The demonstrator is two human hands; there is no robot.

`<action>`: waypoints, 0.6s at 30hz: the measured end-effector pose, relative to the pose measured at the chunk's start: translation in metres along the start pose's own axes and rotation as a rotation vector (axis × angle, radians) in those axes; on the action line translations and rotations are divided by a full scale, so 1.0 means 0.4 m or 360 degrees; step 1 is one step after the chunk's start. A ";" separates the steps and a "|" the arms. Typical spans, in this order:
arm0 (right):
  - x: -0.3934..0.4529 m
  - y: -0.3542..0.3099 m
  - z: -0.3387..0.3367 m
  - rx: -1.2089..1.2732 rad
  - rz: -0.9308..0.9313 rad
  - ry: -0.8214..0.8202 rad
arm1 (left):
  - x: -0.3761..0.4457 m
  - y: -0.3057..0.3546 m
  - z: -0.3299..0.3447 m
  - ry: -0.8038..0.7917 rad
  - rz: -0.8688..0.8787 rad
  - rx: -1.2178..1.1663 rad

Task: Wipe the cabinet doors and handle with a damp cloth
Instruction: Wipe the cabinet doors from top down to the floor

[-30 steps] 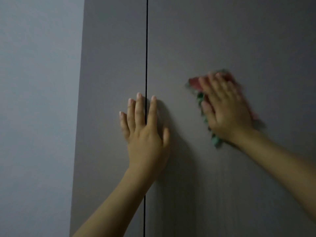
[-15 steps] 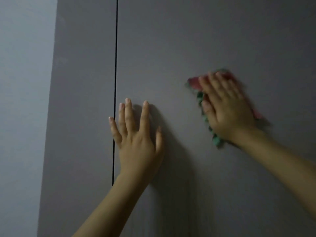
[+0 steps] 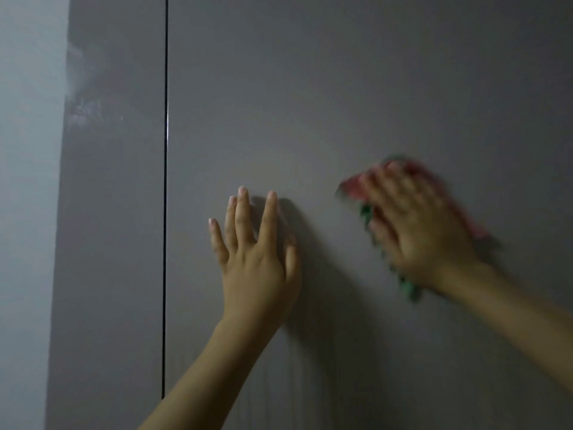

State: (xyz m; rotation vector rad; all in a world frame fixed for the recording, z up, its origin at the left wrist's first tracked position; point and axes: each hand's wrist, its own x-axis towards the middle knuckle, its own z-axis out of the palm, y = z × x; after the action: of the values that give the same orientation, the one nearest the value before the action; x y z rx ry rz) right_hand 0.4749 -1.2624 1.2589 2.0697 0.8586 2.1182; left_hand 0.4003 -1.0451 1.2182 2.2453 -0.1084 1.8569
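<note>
Two flat grey cabinet doors fill the view: a wide right door [image 3: 341, 88] and a narrow left door [image 3: 114, 243], split by a thin dark vertical gap [image 3: 165, 212]. My left hand [image 3: 257, 262] lies flat on the right door with its fingers spread, holding nothing. My right hand [image 3: 415, 231] is blurred and presses a red and green cloth [image 3: 352, 187] against the same door, to the right of my left hand. Most of the cloth is hidden under that hand. No handle is in view.
A pale wall [image 3: 28, 212] borders the left door on the left. A faint streaky sheen [image 3: 83, 103] shows near the upper left edge of the narrow door.
The view has shifted right, so the door gap sits farther left of my left hand. My right hand with the cloth is now blurred as it rubs the door.
</note>
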 end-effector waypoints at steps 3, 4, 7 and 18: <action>0.030 0.035 0.004 -0.0066 0.0436 0.0128 | -0.016 0.027 0.011 -0.0009 0.0003 -0.0025; 0.026 0.018 0.011 -0.0082 0.0505 0.0159 | -0.017 0.039 0.018 0.0004 0.0014 -0.0041; -0.050 -0.042 0.015 -0.0016 0.0239 0.0099 | -0.018 0.079 0.041 0.0039 0.0039 -0.0048; -0.020 0.224 -0.022 -0.0096 0.0690 0.0156 | -0.022 0.142 0.074 -0.0066 0.0016 0.0120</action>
State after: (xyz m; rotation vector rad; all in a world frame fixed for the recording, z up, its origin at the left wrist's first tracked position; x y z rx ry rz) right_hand 0.4973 -1.3445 1.2899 2.3038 0.3661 2.4285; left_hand 0.4158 -1.1074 1.2116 2.3382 -0.0573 1.8492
